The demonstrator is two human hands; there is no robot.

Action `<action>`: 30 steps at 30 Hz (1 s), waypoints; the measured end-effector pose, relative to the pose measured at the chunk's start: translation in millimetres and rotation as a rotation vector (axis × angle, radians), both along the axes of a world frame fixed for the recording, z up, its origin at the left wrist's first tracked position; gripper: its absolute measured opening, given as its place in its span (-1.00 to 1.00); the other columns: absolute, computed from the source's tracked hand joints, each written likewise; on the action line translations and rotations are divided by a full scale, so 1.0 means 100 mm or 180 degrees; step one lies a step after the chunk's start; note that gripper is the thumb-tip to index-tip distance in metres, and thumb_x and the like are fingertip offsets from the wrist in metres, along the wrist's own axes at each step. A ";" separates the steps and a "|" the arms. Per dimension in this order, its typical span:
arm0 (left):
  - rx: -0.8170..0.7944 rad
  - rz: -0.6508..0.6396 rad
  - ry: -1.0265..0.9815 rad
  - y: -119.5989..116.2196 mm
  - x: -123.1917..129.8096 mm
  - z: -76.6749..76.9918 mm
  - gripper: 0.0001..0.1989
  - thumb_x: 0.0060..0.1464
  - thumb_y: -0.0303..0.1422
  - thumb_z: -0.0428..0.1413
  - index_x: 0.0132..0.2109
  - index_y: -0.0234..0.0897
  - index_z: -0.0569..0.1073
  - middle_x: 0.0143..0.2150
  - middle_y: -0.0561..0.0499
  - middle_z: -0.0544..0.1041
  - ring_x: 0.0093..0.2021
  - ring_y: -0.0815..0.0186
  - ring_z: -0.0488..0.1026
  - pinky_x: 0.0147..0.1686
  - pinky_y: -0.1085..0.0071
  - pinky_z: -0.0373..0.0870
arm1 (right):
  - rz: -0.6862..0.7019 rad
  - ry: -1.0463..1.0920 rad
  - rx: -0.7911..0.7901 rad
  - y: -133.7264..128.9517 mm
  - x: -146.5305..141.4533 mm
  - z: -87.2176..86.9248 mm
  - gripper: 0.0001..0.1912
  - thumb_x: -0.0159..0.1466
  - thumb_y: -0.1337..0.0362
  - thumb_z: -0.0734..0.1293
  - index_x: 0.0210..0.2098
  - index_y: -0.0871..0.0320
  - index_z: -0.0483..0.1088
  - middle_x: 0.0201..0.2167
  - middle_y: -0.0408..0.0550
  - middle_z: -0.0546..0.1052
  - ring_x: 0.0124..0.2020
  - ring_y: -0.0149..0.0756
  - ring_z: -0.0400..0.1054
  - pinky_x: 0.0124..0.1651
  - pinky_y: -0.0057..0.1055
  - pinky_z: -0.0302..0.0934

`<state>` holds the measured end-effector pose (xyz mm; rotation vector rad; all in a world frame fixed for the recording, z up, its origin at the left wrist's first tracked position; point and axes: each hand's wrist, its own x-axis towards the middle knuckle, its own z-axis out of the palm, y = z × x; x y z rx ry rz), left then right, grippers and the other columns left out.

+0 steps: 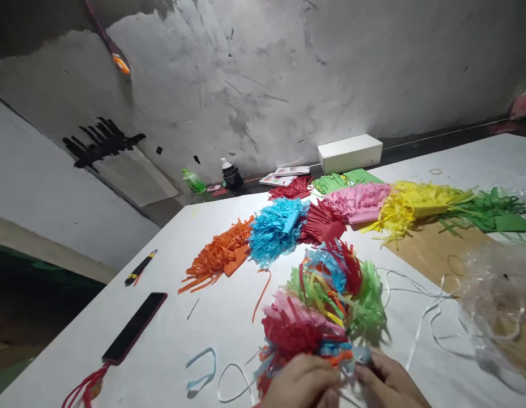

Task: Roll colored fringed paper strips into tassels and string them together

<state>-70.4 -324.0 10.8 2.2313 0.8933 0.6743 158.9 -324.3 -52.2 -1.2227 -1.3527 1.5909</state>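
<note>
A bundle of fringed paper tassels (305,323) in red, pink, blue, orange, yellow and green lies at the table's near edge. My left hand (303,382) is closed over its near end, fingertips curled down and partly hidden. Close to its right, my right hand (392,379) pinches a small light-blue paper tassel end (362,355) between thumb and finger. Orange and blue twisted strips pass between the two hands. Behind the bundle lie stacks of fringed paper: orange (220,252), blue (273,229), dark red (324,222), pink (360,201), yellow (424,201) and green (492,209).
At left are a phone (135,328) with a red cord and a utility knife (140,268). White string (436,306) and crumpled clear plastic (496,306) lie at right on brown paper (436,246). A white box (350,153) and bottles (232,173) stand by the wall.
</note>
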 end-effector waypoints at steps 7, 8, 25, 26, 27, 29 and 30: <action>0.1378 -0.1054 0.1981 0.76 0.59 0.51 -0.85 0.27 -0.29 0.19 -0.26 -0.23 0.47 -0.27 0.03 0.58 -0.18 0.21 0.43 -0.19 0.27 0.27 | -0.0066 0.0299 -0.0197 -0.20 0.12 -0.07 -0.28 0.26 -0.44 0.10 -0.40 0.09 0.40 -0.51 -0.11 0.39 -0.45 -0.29 0.27 -0.30 -0.39 0.27; 0.1605 -0.1050 0.2098 0.80 0.63 0.51 -0.81 0.27 -0.29 0.20 -0.31 -0.23 0.44 -0.31 0.05 0.56 -0.21 0.22 0.41 -0.21 0.26 0.23 | -0.0075 0.0360 -0.0331 -0.22 0.16 -0.08 -0.25 0.24 -0.48 0.06 -0.41 0.09 0.36 -0.59 -0.19 0.30 -0.55 -0.35 0.18 -0.42 -0.44 0.20; 0.0976 -0.0394 0.0867 0.25 0.56 0.72 -0.86 0.28 -0.45 0.00 -0.18 -0.18 0.44 -0.43 0.08 0.55 -0.33 0.24 0.36 -0.04 0.16 0.11 | 0.0539 -0.0577 0.1321 0.04 0.57 1.45 -0.64 0.42 -0.01 0.24 -0.32 0.03 0.54 -0.48 -0.15 0.54 -0.45 -0.32 0.35 -0.36 -0.47 0.20; 0.0999 -0.0412 0.0875 0.28 0.55 0.72 -0.82 0.28 -0.48 -0.02 -0.20 -0.17 0.45 -0.44 0.08 0.54 -0.32 0.24 0.36 -0.06 0.17 0.11 | 0.0543 -0.0552 0.1286 0.05 0.57 1.46 -0.64 0.41 -0.01 0.25 -0.34 0.04 0.53 -0.48 -0.16 0.53 -0.45 -0.33 0.34 -0.36 -0.47 0.20; 0.1022 -0.0380 0.0914 0.30 0.54 0.73 -0.81 0.29 -0.49 -0.02 -0.21 -0.17 0.46 -0.43 0.07 0.54 -0.31 0.24 0.35 -0.08 0.18 0.12 | 0.0496 -0.0548 0.1233 0.07 0.60 1.46 -0.63 0.40 -0.02 0.26 -0.36 0.05 0.53 -0.49 -0.16 0.52 -0.45 -0.33 0.33 -0.35 -0.47 0.19; 0.1077 -0.0174 0.1033 0.35 0.45 0.77 -0.82 0.31 -0.45 -0.01 -0.21 -0.19 0.48 -0.39 0.04 0.52 -0.30 0.22 0.33 -0.12 0.19 0.16 | 0.0324 -0.0652 0.1104 0.15 0.75 1.38 -0.62 0.38 -0.06 0.29 -0.36 0.06 0.52 -0.48 -0.16 0.51 -0.42 -0.32 0.34 -0.33 -0.46 0.20; 0.1082 -0.0054 0.1102 0.38 0.39 0.80 -0.80 0.32 -0.45 -0.01 -0.23 -0.20 0.48 -0.35 0.01 0.50 -0.28 0.21 0.33 -0.14 0.20 0.18 | 0.0206 -0.0783 0.1055 0.21 0.88 1.31 -0.61 0.36 -0.09 0.30 -0.35 0.06 0.53 -0.47 -0.15 0.51 -0.40 -0.30 0.35 -0.32 -0.44 0.21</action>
